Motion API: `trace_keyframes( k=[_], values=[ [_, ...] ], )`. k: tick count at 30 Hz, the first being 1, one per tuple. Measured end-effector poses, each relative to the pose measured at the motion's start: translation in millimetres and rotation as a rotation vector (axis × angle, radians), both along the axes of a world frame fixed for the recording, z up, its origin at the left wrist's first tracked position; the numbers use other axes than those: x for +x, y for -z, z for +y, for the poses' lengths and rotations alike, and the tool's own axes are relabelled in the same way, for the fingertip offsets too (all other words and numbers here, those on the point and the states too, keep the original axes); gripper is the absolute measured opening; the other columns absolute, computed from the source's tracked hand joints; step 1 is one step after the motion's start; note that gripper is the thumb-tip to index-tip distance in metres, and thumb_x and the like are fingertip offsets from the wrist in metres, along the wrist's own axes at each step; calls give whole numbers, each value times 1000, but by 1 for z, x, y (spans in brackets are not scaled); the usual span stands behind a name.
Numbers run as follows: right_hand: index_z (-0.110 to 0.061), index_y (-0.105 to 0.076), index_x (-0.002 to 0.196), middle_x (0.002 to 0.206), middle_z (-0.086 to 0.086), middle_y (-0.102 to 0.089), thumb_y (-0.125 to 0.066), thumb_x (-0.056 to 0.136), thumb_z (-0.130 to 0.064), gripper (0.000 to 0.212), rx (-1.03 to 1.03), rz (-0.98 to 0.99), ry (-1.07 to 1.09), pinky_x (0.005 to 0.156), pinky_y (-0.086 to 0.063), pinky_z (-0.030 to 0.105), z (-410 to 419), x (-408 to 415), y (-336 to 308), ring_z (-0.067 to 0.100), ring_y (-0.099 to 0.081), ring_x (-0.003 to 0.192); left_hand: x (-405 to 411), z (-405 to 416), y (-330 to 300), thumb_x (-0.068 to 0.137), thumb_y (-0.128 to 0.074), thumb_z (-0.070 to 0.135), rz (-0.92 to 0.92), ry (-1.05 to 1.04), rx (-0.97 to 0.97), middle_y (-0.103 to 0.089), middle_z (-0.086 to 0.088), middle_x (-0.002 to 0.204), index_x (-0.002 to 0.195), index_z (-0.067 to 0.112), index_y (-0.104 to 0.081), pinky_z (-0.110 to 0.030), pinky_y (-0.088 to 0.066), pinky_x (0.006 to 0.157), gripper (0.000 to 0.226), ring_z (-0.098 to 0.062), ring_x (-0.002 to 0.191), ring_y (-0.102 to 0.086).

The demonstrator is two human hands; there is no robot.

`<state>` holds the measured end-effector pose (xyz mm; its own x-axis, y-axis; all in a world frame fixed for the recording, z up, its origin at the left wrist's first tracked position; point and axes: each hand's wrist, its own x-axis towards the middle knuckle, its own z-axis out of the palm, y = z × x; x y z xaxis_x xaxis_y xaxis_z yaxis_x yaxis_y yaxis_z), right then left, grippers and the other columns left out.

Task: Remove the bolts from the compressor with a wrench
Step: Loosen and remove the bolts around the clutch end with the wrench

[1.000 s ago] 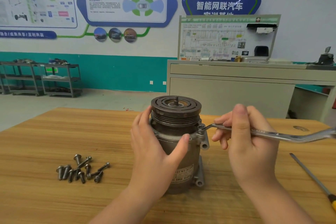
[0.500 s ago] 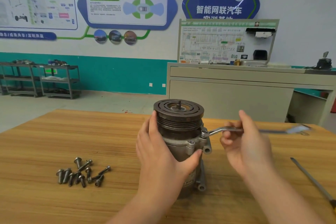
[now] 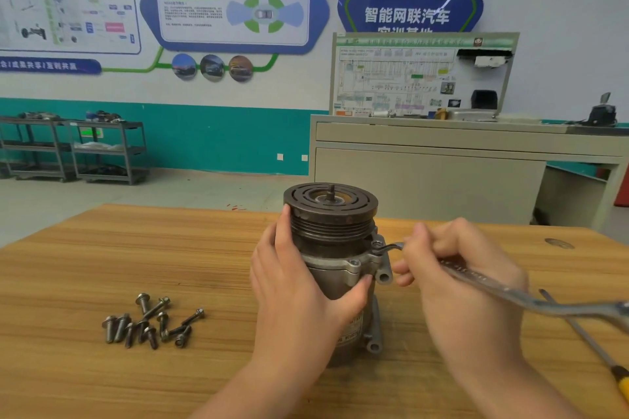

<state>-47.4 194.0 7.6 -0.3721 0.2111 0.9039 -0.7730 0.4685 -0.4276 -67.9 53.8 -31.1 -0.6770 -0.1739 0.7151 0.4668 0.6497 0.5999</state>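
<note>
Here the wrench [image 3: 503, 289] runs from the flange bolt [image 3: 376, 244] back and rightward through the right hand [image 3: 456, 279], its fingers curled round the shank; the left hand [image 3: 299, 286] grips the upright compressor [image 3: 335, 248] mid-surface.

Dull grey metal compressor [image 3: 335, 269], shiny steel wrench [image 3: 503, 292], matt grained wooden table [image 3: 119, 258].

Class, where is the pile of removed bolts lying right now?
In the head view, the loose bolts lie on the wooden table, left of the compressor and the left hand.
</note>
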Motion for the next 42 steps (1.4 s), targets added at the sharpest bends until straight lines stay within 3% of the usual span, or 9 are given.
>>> trace_keyframes(
  k=[3,6,14,20,25,30,34,39,42],
  values=[
    [-2,-49,57,50,9,-53,-54,94,-9,38,21,-36,51,48,-49,27,-10,1,-6,17,-61,48,-1,0,0,60,-72,57,1,-4,2,-31,-6,145,153,15,-13,-46,-27,115,117,-21,136,-26],
    [-11,-52,63,46,1,-59,-60,92,1,33,-223,-240,-238,49,-49,12,2,-3,-8,7,-60,44,-1,1,1,61,-71,57,2,0,-1,-32,-7,145,153,15,-14,-47,-26,115,116,-22,136,-27],
    [-13,-48,73,56,4,-61,-60,93,-14,24,-832,-585,-663,37,-39,16,24,-59,-21,6,-52,41,-1,3,2,60,-73,52,8,2,13,-34,-9,143,152,12,-17,-49,-27,114,116,-24,134,-28],
    [-23,-52,60,55,7,-65,-62,94,-15,37,-375,-118,-275,40,-44,22,21,-33,-23,17,-58,40,-3,1,2,61,-73,52,18,4,3,-33,-7,142,153,14,-16,-49,-26,115,115,-23,134,-27],
    [-4,-48,59,49,6,-58,-61,92,-18,38,-105,23,-85,47,-50,26,5,-20,-8,9,-60,43,-1,2,1,60,-74,50,14,-6,0,-35,-10,140,152,11,-17,-52,-29,112,115,-25,133,-28],
    [-13,-42,59,56,0,-50,-54,94,-12,37,179,234,95,42,-43,30,1,-14,3,19,-59,49,-1,1,1,61,-75,51,6,8,7,-34,-9,142,153,12,-16,-52,-29,113,116,-24,134,-27],
    [-10,-51,67,59,-1,-60,-58,93,-10,26,-127,34,-157,48,-49,17,13,-17,16,7,-61,51,-1,2,1,61,-75,50,4,9,4,-34,-9,141,152,12,-17,-51,-26,114,116,-24,134,-27],
    [-8,-52,78,61,5,-58,-62,91,-10,17,-845,-673,-716,37,-40,14,27,-56,-9,6,-53,42,-2,2,2,60,-75,50,16,-6,-7,-35,-10,142,152,11,-18,-53,-29,112,115,-25,134,-28],
    [-11,-50,78,57,4,-60,-63,92,-18,20,-911,-651,-757,35,-38,14,26,-68,-21,6,-52,40,-2,2,3,60,-77,49,17,-6,-16,-36,-10,141,152,10,-18,-54,-30,111,116,-25,132,-29]
  ],
)
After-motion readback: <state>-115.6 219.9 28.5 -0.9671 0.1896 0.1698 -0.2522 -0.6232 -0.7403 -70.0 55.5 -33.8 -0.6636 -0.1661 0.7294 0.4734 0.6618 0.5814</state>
